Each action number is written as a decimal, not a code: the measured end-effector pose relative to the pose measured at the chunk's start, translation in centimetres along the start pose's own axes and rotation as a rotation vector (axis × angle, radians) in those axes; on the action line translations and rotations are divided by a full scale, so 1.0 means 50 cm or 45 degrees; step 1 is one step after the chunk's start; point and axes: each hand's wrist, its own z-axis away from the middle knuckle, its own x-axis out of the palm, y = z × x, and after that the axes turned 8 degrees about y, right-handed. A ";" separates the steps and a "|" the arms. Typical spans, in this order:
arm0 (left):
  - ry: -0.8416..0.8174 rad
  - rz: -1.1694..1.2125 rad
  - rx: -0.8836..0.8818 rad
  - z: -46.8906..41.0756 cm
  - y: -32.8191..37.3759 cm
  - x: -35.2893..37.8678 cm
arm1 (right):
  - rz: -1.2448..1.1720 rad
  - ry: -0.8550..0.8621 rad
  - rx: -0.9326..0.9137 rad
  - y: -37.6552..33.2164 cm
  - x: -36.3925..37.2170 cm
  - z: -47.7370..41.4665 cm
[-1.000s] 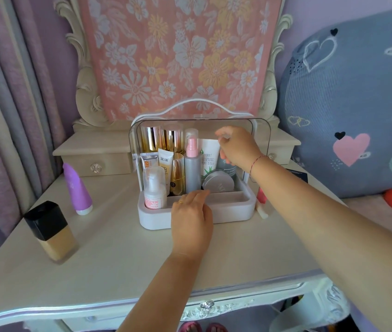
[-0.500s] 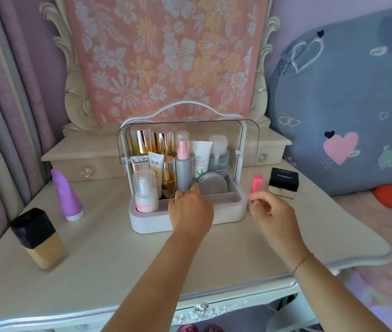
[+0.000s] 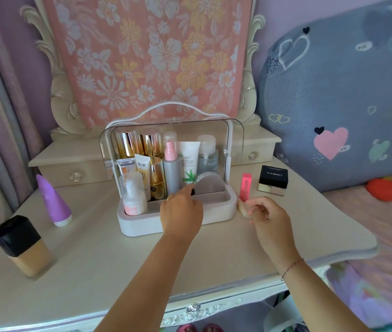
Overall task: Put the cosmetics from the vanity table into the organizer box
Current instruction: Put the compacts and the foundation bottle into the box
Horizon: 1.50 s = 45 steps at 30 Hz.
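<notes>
My left hand (image 3: 181, 213) rests over the near rim of the organizer box (image 3: 226, 207), fingers curled together, the forefinger reaching into the front tray toward the round compact (image 3: 210, 184); it grips nothing that I can make out. My right hand (image 3: 268, 215) sits on the vanity table (image 3: 118, 255) just right of the box, fingers bent loosely around the pale base of the pink tube (image 3: 244, 186), which stands upright beside the box's right wall. Whether the fingertips actually pinch the tube I cannot tell.

Inside the box, under the raised clear lid (image 3: 235, 140), stand: two gold-capped bottles (image 3: 140, 144) at the far left; a small orange-and-silver tube (image 3: 125, 165), a BB cream tube (image 3: 142, 171) and a gold bottle (image 3: 157, 178) in front of them; a white pump bottle (image 3: 132, 195) at the near left corner; a grey spray bottle with pink nozzle (image 3: 171, 168) at centre; an aloe vera tube (image 3: 189, 164) and a clear bottle with a white cap (image 3: 207, 154) to the right.

Outside the box, on the table: a black-lidded jar (image 3: 273, 179) at far right, near the pink tube but apart from it; a purple cone-shaped bottle (image 3: 53, 200) to the left; a foundation bottle with black cap (image 3: 22, 245) at near left, well apart from the box.
</notes>
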 end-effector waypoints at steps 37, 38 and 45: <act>1.221 0.309 -0.358 0.192 -0.276 -0.295 | -0.195 -0.274 -0.296 -0.156 0.129 0.190; 1.179 0.359 -0.434 0.195 -0.288 -0.302 | -0.228 -0.335 -0.316 -0.179 0.154 0.207; 0.559 0.791 -0.763 0.164 -0.349 -0.348 | -0.213 -0.715 -0.409 -0.301 0.326 0.300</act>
